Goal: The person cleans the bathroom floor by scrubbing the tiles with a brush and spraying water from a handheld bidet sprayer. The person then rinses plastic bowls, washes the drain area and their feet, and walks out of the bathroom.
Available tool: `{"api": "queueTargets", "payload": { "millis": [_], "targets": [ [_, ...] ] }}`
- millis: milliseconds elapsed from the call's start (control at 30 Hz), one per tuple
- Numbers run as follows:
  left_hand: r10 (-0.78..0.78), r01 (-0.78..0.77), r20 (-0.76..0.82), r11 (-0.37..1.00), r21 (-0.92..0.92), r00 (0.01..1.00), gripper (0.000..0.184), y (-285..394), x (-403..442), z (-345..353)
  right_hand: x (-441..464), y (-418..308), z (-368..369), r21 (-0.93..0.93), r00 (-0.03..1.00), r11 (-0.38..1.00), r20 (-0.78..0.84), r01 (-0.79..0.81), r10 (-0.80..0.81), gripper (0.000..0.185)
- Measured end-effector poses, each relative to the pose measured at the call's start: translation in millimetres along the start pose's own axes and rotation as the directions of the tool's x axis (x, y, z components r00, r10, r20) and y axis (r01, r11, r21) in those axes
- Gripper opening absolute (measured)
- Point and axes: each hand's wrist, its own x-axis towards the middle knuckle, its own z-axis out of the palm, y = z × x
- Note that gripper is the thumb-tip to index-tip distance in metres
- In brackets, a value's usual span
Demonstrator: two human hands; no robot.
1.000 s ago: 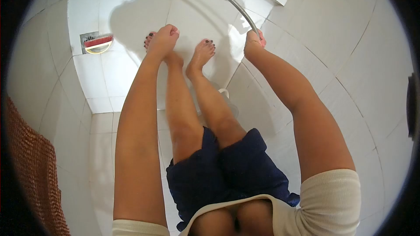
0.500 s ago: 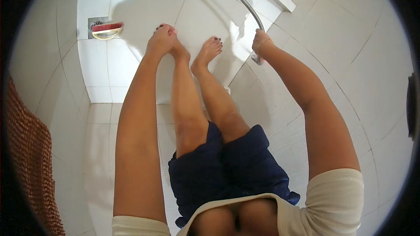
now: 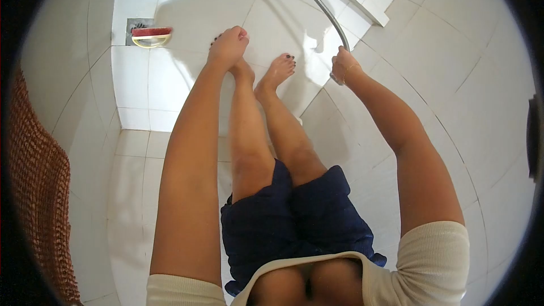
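My right hand (image 3: 344,67) is closed around the end of a ribbed metal shower hose (image 3: 324,8), which arcs down from the top of the view. A small part of the shower sprayer shows below the fingers; the rest is hidden by the hand. My left hand (image 3: 228,47) is held above my left foot, its fingers curled in. What lies inside them, if anything, is hidden. The left foot is mostly covered by that hand. My bare right foot (image 3: 276,72), with dark toenails, stands on the wet tiled floor (image 3: 195,17).
A red scrub brush with a pale yellow rim (image 3: 151,35) lies partly over a square floor drain (image 3: 133,24) at the upper left. A raised tiled ledge (image 3: 362,8) runs at the upper right. Brown textured fabric (image 3: 39,192) hangs along the left side.
My view has shifted slightly, so the brush, drain and feet appear further right. My left hand has risen a little, and the sprayer in my right hand has turned, showing less of its head.
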Motion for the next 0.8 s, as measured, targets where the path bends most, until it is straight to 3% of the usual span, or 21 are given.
{"api": "queueTargets", "payload": {
  "millis": [67,233,367,433,467,567,600,733,800],
  "targets": [
    [0.061,-0.061,-0.038,0.998,0.012,0.997,0.029,1,6,1,-3,-1,-6,0.019,0.999,1.0,-0.04,0.015,-0.015,0.017],
    [0.137,-0.129,-0.15,0.99,0.059,0.979,0.031,23,5,-12,2,-9,-12,0.138,0.941,0.99,-0.338,0.022,0.027,0.019],
    [0.194,-0.165,-0.262,0.978,0.127,0.945,0.033,24,14,-21,1,-1,-10,0.142,0.911,0.989,-0.4,-0.047,0.101,0.018],
    [0.204,-0.173,-0.277,0.976,0.13,0.939,0.033,16,16,-26,-3,6,-12,-0.037,0.996,0.996,-0.027,0.084,-0.085,0.018],
    [0.213,-0.18,-0.299,0.974,0.134,0.93,0.033,11,17,-28,-5,10,-12,-0.023,0.994,0.997,0.077,0.078,-0.076,0.018],
    [0.105,-0.088,-0.238,0.993,0.078,0.966,0.032,7,15,-37,-1,14,7,-0.177,0.987,0.98,0.147,0.09,-0.064,0.017],
    [0.102,-0.086,-0.236,0.993,0.077,0.966,0.032,5,15,-38,-2,19,2,-0.095,0.975,0.99,0.203,0.105,-0.084,0.021],
    [0.043,-0.023,-0.175,0.993,0.116,0.984,0.031,1,15,-33,27,0,31,-0.128,0.973,0.99,0.229,0.059,-0.028,0.02],
    [0.038,-0.021,-0.152,0.993,0.114,0.988,0.031,-1,13,-31,50,-12,62,-0.052,0.982,0.991,0.148,0.125,-0.117,0.023]
  ]
}}
